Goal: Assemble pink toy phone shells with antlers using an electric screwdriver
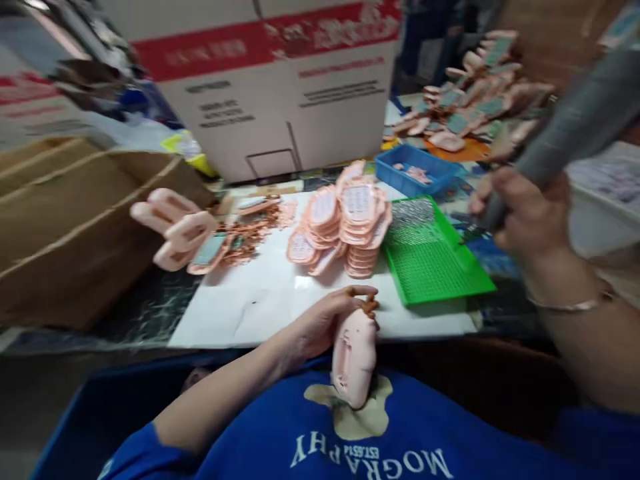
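Note:
Near my body, my left hand [330, 319] holds a pale pink plastic housing [354, 363] with a slot in its face; small brown bits show at its top end. At the right, my right hand [530, 207] is wrapped round a grey power screwdriver [565, 127]. The tool's tip points down over a green tray [430, 267] with small metal screws [413, 212] in its upper part. Stacks of pink-rimmed panels [345, 217] stand on the white board [260, 307].
Left of the stacks lie several pink housings [193, 230] and copper-coloured small parts [250, 237]. A brown carton [85, 233] stands far left, a white box [300, 100] behind. Beyond the tray are a blue bin [420, 170] and a pile of assembled units [465, 100].

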Available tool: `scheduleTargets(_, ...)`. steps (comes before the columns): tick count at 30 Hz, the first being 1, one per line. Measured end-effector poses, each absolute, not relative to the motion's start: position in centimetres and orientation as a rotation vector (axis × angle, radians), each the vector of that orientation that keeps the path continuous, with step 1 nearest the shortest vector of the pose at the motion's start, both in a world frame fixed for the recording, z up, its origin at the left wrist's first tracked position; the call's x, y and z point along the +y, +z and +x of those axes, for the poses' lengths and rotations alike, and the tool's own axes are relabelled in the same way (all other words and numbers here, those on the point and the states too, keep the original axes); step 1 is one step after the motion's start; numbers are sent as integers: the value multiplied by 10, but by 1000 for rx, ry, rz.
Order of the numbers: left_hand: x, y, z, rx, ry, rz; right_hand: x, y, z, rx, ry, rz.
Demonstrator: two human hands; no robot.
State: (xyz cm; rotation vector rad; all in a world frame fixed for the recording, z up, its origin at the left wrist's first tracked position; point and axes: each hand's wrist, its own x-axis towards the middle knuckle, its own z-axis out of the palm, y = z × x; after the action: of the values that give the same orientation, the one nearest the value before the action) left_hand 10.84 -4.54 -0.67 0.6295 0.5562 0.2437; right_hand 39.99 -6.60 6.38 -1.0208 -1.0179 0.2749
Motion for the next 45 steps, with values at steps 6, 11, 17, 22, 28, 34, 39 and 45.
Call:
scheduleTargets(6,-43,-17,102,361,6,622,-59,55,413,-1016,243,-1011)
scheduleTargets(11,-47,-6,114,530,120,667,-43,42,421,-1031,191,-1028)
scheduleTargets(17,-47,-5,132,680,270,676,-38,31,431,-1008,118,-1134)
scheduleTargets(22,-50,-5,135,686,307,678,-36,20,436,-1008,170,-1212)
scheduleTargets(28,-51,-3,136,725,319,682,-36,12,437,-930,181,-1257)
scheduleTargets(34,-51,-1,138,738,329,676,-36,11,435,-971,195,-1258)
scheduleTargets(39,-50,-2,138,738,352,673,-36,13,434,-966,108,-1207)
scheduleTargets(45,-49,-4,137,731,372,653,-38,11,435,-944,110,-1272)
